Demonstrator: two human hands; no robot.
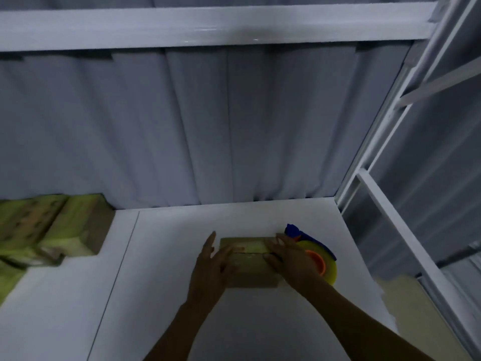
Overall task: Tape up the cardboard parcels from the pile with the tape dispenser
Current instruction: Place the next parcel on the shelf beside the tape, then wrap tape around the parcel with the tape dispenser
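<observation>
White table [156, 282], parcel [247, 265] lengthwise left-right.

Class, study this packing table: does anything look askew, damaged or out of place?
The pile of parcels at the table's left edge looks tumbled: boxes lean at different angles. The centre parcel sits square. Nothing looks spilled; dimness hides fine damage.

left hand [212, 267] and right hand [289, 259] flat on cardboard parcel [247, 259], tape dispenser [316, 252] just beside, parcel pile [52, 230] far left
</observation>
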